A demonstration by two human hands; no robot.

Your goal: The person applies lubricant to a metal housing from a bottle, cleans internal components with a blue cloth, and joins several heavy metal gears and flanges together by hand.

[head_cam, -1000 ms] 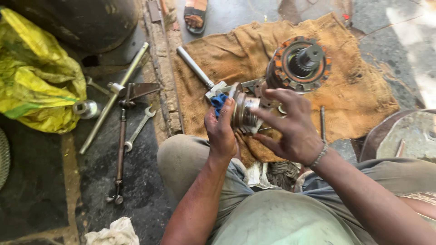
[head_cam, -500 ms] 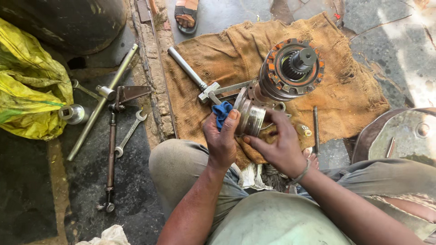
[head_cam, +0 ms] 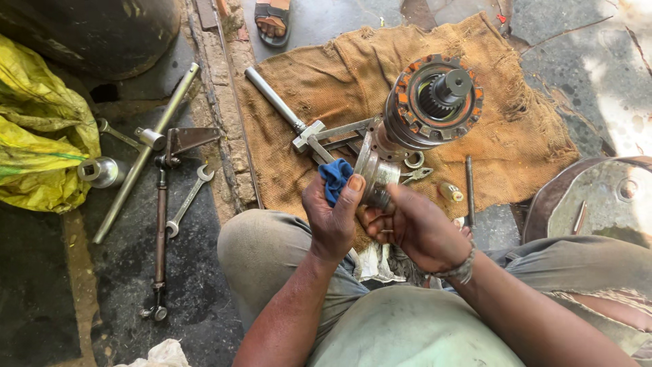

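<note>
My left hand (head_cam: 333,217) grips a blue rag (head_cam: 335,178) and presses it against a round metal bearing housing (head_cam: 375,175). My right hand (head_cam: 415,228) cups that housing from below and from the right. Just beyond the hands stands a large hub assembly (head_cam: 435,102) with a splined shaft and an orange-marked rim, upright on a brown burlap sack (head_cam: 367,61). A pair of snap-ring pliers (head_cam: 415,175) and a metal ring (head_cam: 414,160) lie on the sack beside the housing.
A long bar tool (head_cam: 275,100) with a cross-shaped puller (head_cam: 326,139) lies on the sack. Left on the dark floor: a pipe (head_cam: 146,153), a spanner (head_cam: 189,200), a socket (head_cam: 100,171), a yellow bag (head_cam: 37,146). A thin rod (head_cam: 469,190), a metal pan (head_cam: 598,197), a sandalled foot (head_cam: 273,19).
The view has tilted down, so the hub and tools sit lower in frame. Both hands stay on the housing; the left thumb now presses the blue rag against it.
</note>
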